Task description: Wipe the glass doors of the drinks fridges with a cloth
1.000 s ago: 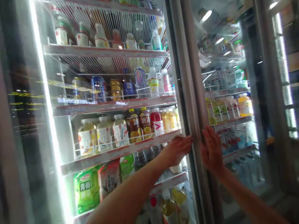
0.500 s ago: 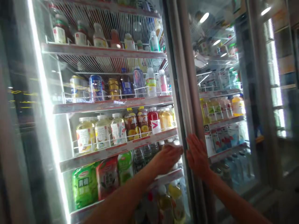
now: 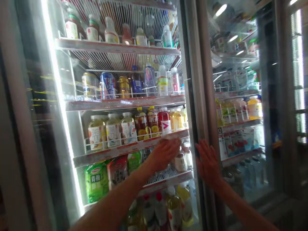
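Brightly lit cooler shelves, wire-floored with pale front rails, stood behind a tall clear glass door (image 3: pixel 125 110), a white vertical strip light (image 3: pixel 58 83) glaring along the left side. Behind the pane sat yellow-capped brown tea bottles (image 3: pixel 141 125) and, one level down, a glossy green printed pouch (image 3: pixel 96 183).

Bare and extended, the left hand (image 3: pixel 166 153) lay over the right part of the pane, apparently against it. A pale patch ran along its upper edge; whether that was a folded cloth or a reflection, I could not tell, nor whether the fingers gripped anything. Just beside it, the right hand (image 3: pixel 209 163) was spread flat, fingers straight, at the upright grey metal frame (image 3: pixel 198 80) bordering the glass, closed around nothing.

Such a door was probably heavy and rigid, its pane slick and brittle under a hard knock. Bare glass would have offered little purchase to a flat palm; the metal upright seemed the sounder place to take hold or brace.
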Tool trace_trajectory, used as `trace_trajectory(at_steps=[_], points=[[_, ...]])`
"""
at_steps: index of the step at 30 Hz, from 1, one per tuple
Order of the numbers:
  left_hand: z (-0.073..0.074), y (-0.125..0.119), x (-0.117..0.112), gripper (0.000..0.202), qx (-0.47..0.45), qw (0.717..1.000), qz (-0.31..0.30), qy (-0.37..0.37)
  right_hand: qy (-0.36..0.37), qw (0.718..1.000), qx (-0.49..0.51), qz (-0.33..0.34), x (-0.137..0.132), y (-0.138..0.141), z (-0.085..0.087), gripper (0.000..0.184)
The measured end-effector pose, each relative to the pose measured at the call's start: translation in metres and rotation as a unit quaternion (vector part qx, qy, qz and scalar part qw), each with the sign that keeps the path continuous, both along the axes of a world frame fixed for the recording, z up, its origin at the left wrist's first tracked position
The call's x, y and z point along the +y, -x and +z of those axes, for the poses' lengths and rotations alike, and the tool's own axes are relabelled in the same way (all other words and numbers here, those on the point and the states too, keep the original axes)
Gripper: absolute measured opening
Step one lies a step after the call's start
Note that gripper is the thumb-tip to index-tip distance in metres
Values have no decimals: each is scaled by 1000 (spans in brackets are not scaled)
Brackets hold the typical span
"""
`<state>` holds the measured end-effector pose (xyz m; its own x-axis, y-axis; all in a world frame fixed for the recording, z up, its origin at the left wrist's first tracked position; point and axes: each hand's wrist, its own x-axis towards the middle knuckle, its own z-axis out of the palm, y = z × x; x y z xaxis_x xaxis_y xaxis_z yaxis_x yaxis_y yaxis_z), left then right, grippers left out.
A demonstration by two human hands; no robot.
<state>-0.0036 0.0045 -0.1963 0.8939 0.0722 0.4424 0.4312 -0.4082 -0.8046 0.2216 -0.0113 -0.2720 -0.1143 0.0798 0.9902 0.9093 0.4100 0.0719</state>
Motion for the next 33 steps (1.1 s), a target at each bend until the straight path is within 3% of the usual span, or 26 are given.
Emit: trace_trajectory(at_steps=[2,3,5,7,9,13,15,17,21,23,26,28,30,33], points=[[20,9,0,45,-94,995,20,-38,-8,1000,4,9,0,8,3,60],[21,14,-2,44,-111,992,24,-51,-9,1000,3,14,1,14,4,60],[7,27,-9,44,-65,996,21,-50,-6,1000,-6,24,2,27,4,60],[-15,44,-17,46,38,999,11,-29,3,999,-18,31,2,40,3,60],[-24,63,-24,47,95,995,13,-15,7,999,-27,38,3,52,4,60],[4,98,-31,45,-49,995,64,-57,1,998,-20,52,5,70,10,61],[10,110,-35,45,-104,989,81,-73,2,998,-12,58,5,77,11,61],[-6,119,-40,46,-66,993,78,-52,5,998,-19,64,4,85,7,62],[-55,132,-53,49,105,993,52,17,16,994,-66,80,-2,96,-9,63],[-55,140,-55,49,109,992,55,21,24,992,-87,92,-7,99,-13,64],[-34,158,-56,46,-10,997,75,-22,20,990,-89,108,-12,104,-12,65],[-30,171,-60,45,-81,991,89,-51,17,989,-84,117,-15,109,-11,66],[-44,184,-67,43,-63,993,86,-45,20,988,-89,126,-18,117,-13,65],[-77,209,-81,40,67,996,60,16,29,985,-109,133,-21,133,-21,64]])
